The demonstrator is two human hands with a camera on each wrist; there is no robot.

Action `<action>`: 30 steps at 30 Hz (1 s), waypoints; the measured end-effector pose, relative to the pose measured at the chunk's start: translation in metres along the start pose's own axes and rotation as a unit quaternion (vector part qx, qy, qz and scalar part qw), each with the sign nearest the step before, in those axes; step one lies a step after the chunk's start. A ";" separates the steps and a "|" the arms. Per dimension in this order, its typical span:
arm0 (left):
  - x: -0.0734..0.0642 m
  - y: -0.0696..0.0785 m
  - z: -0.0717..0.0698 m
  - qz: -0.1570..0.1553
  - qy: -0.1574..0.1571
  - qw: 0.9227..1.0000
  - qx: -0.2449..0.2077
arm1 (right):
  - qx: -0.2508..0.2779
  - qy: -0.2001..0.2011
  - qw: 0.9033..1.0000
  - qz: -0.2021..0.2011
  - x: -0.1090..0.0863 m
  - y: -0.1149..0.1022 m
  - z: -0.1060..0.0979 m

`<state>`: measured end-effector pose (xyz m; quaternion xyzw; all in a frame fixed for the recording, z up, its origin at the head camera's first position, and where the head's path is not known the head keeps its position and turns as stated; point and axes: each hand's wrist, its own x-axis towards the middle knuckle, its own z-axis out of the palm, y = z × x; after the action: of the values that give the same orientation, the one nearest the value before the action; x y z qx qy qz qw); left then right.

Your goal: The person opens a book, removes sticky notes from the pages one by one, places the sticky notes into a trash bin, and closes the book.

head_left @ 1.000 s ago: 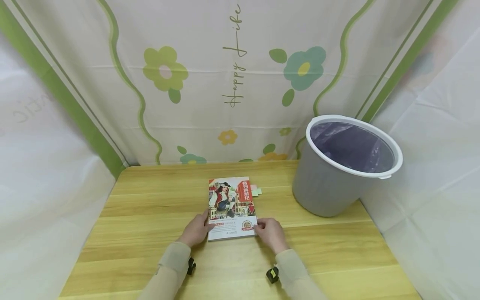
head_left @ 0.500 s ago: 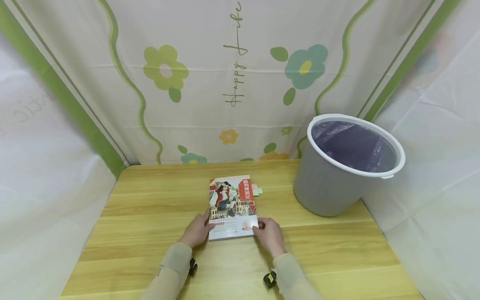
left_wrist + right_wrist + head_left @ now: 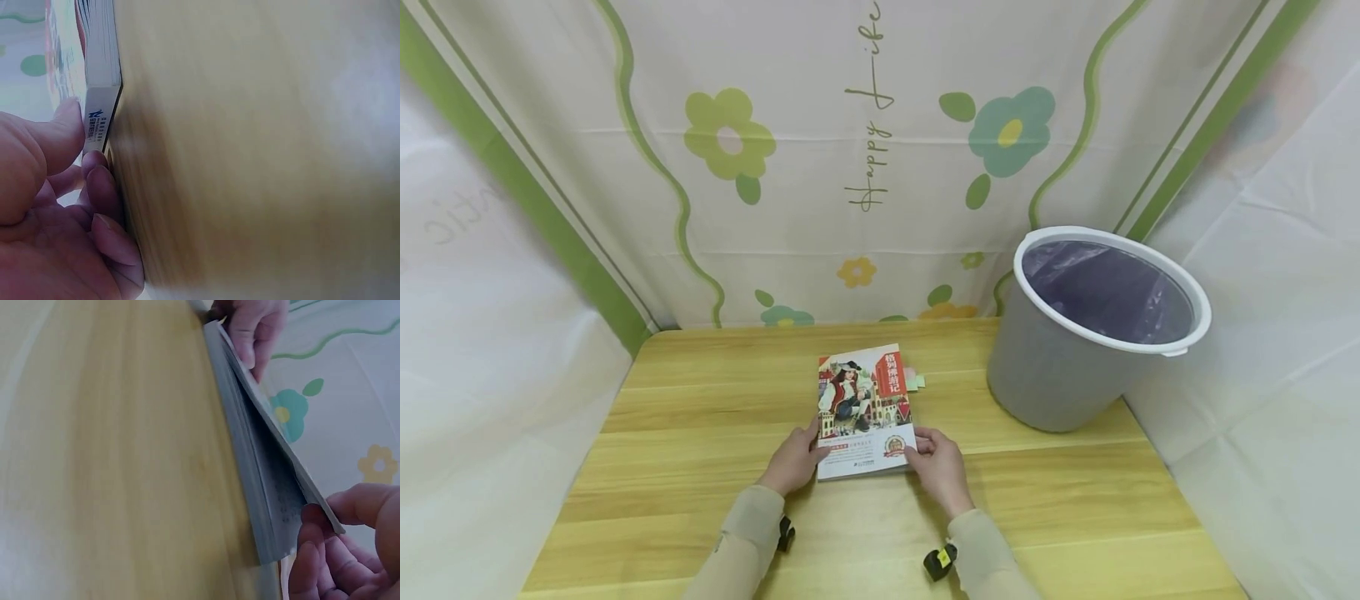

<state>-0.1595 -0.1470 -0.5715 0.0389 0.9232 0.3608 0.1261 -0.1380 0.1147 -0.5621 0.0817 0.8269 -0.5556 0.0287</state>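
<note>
Beige sleeves (image 3: 985, 546): nearest items, one on each forearm, with a black wrist device (image 3: 938, 563) on the right arm.
Left hand (image 3: 793, 462): at the spine side of the book's lower half; thumb on the cover, fingers curled against the spine, gripping that edge.
Right hand (image 3: 942, 471): at the free side of the lower half; thumb and fingers pinch the lifted front cover (image 3: 275, 428) near its lower corner.
Gulliver's Travels paperback (image 3: 857, 400): on the wood-grain bench (image 3: 700, 400), between the hands and extending ahead of them; long axis points away from the person.
Nearer hand: neither; both touch the book, but the right alone has the opening edge.
Cover gap: front cover angled up from the page block (image 3: 240, 450), hinged on the left.
Sticky tabs (image 3: 913, 380): project from the right edge, ahead of the right hand.
Change from one second earlier: cover lay flat; its right edge is now raised, both hands near their former positions.
Grey bin (image 3: 1045, 383): beyond, right, well apart from the book.
Printed curtain (image 3: 790, 275): behind the bench.
</note>
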 end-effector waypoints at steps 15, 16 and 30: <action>0.000 0.005 0.001 -0.013 -0.006 0.999 0.028 | 0.104 -0.014 0.994 0.020 -0.003 -0.017 -0.004; 0.000 0.005 0.001 -0.013 -0.007 0.999 0.028 | 0.108 -0.017 0.994 0.015 -0.004 -0.019 -0.004; -0.005 0.000 -0.019 -0.020 0.005 0.996 -0.083 | 0.121 -0.070 0.985 -0.102 -0.017 -0.037 0.011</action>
<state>-0.1592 -0.1609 -0.5568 0.0082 0.8912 0.4341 0.1315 -0.1281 0.0894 -0.5304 -0.0391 0.7537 -0.6558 0.0201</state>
